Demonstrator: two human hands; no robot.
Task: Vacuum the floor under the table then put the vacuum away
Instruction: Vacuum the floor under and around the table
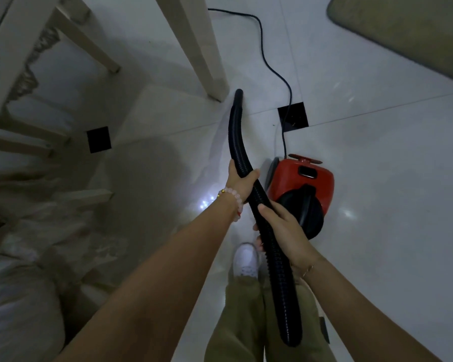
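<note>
A black ribbed vacuum hose (236, 131) runs from near my legs forward, and its open end lies on the white tiled floor beside a cream table leg (209, 61). My left hand (239, 182), with a bead bracelet on the wrist, grips the hose higher up. My right hand (280, 228) grips it lower, nearer my body. The red and black canister vacuum (302, 188) sits on the floor just right of my hands. Its black power cord (272, 66) trails away toward the top of the view.
Cream chair legs and rungs (71, 40) crowd the left side. Black inset squares (98, 139) mark the tile corners. An olive rug (408, 30) lies at the top right. My white shoe (246, 259) and olive trousers are below the hands. A pale cushion (16, 309) sits bottom left.
</note>
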